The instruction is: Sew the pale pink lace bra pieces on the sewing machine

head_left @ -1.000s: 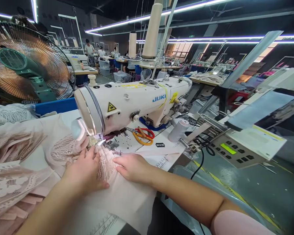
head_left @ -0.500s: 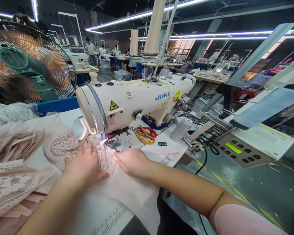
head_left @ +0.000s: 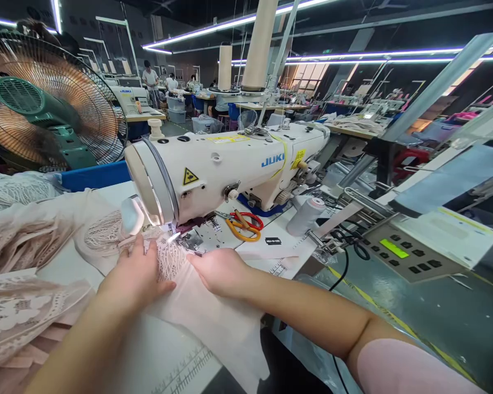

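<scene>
A pale pink lace fabric (head_left: 172, 264) lies under the needle area of a white sewing machine (head_left: 213, 169), its plain part draping over the front table edge. My left hand (head_left: 133, 276) rests flat on the lace left of the needle, fingers spread. Right of the needle, my right hand (head_left: 219, 272) pinches the fabric's edge between thumb and fingers. The machine's lamp lights the stitching spot; the needle tip itself is too small to make out.
Orange- and red-handled scissors (head_left: 244, 225), a razor blade (head_left: 273, 241) and a grey thread cone (head_left: 306, 216) sit right of the needle. Lace pieces (head_left: 20, 312) pile up at left. A control panel (head_left: 411, 251) juts out at right; a fan (head_left: 45, 104) stands behind.
Both hands have shifted slightly left with the fabric, the left hand more than the right. The draped cloth at the front edge has moved a little left too.
</scene>
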The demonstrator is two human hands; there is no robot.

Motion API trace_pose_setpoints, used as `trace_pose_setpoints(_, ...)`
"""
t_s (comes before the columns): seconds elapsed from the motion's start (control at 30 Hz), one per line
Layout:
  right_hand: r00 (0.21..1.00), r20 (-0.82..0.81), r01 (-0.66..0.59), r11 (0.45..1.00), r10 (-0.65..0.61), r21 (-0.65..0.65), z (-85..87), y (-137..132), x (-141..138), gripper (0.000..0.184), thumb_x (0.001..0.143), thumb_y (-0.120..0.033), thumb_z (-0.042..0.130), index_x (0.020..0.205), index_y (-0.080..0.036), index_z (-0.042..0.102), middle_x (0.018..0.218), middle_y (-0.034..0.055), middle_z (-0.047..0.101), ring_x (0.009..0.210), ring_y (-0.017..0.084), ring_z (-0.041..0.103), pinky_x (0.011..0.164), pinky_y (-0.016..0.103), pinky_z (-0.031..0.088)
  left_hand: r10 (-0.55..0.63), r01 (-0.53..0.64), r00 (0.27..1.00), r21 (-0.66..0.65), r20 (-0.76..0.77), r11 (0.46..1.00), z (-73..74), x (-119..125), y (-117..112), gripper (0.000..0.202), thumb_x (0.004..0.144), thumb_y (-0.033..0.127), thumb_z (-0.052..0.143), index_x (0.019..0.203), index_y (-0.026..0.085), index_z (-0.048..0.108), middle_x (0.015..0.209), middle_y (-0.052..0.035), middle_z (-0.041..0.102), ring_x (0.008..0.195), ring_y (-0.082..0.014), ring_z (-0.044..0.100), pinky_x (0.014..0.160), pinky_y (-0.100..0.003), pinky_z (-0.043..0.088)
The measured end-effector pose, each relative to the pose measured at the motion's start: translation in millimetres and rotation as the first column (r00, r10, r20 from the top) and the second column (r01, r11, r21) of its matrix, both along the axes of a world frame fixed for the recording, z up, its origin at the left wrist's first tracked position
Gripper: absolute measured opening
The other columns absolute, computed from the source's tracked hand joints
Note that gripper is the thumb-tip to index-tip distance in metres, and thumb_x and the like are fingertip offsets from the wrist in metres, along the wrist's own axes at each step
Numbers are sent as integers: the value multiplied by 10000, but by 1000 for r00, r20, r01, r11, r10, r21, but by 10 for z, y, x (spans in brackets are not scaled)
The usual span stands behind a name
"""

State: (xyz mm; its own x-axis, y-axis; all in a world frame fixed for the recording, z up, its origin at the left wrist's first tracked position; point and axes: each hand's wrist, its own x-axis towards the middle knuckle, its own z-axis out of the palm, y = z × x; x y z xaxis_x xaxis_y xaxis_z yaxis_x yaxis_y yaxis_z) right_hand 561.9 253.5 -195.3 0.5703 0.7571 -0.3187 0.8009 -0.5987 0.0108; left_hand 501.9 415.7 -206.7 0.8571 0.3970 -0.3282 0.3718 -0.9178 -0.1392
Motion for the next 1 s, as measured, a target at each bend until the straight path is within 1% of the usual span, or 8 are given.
trace_pose_setpoints(0.13,1000,-4,0,999,0,-43,27,33,-15,560,858,-168,486,1403,-188,361,934,83,681,812,250,637,506,273,343,-5,6,998,-11,69,1000,-62,56,142,1011,724,562,592,1488,126,93,1537,-214,59,1369,-376,250,1061,-389,320)
trace_pose_setpoints(0.27,1000,0,-8,999,8,-40,-21,21,-4,537,848,-158,490,1378,-179,400,929,88,679,785,240,636,491,267,344,-24,31,988,-46,150,998,-132,104,308,972,709,538,590,1471,101,172,1485,-230,194,1367,-368,255,1051,-377,326)
trace_pose_setpoints(0.33,1000,9,-12,1000,13,-15,-59,8,6,531,844,-152,488,1369,-180,415,917,86,678,783,240,636,485,266,340,-43,57,979,-68,199,996,-159,118,369,960,700,538,581,1463,104,192,1466,-228,226,1360,-368,264,1043,-384,333)
trace_pose_setpoints(0.47,1000,16,-21,999,21,25,-103,-9,15,544,825,-140,501,1361,-185,422,893,77,677,748,246,632,483,269,346,-48,72,966,-85,254,994,-181,129,425,919,699,529,560,1453,126,220,1485,-206,186,1351,-355,280,1039,-381,336)
trace_pose_setpoints(0.63,1000,4,-15,1000,15,4,-72,-18,5,502,835,-144,488,1332,-200,441,901,62,669,763,241,630,475,266,328,-35,64,961,-98,273,993,-187,134,465,879,729,517,512,1450,117,205,1508,-201,111,1373,-350,235,1044,-382,331)
trace_pose_setpoints(0.8,998,41,-47,998,45,39,-100,-68,-5,272,931,-264,391,1160,-204,526,849,45,646,707,224,618,459,280,296,-44,80,948,-100,315,992,-211,140,504,861,726,516,503,1436,120,223,1489,-216,153,1359,-368,261,1030,-397,344)
trace_pose_setpoints(0.87,996,70,-63,996,58,70,-132,-93,-6,267,959,-316,356,1124,-200,531,827,43,640,694,217,616,467,283,294,-52,92,941,-106,335,990,-212,139,512,837,722,509,499,1421,121,252,1475,-210,193,1335,-365,305,1023,-394,353)
trace_pose_setpoints(1.0,994,86,-76,991,66,108,-183,-122,-1,272,956,-352,380,1124,-198,528,819,48,636,689,213,614,471,277,298,-50,100,925,-115,376,988,-217,143,520,772,729,477,494,1388,129,293,1437,-200,269,1258,-354,407,986,-390,390)
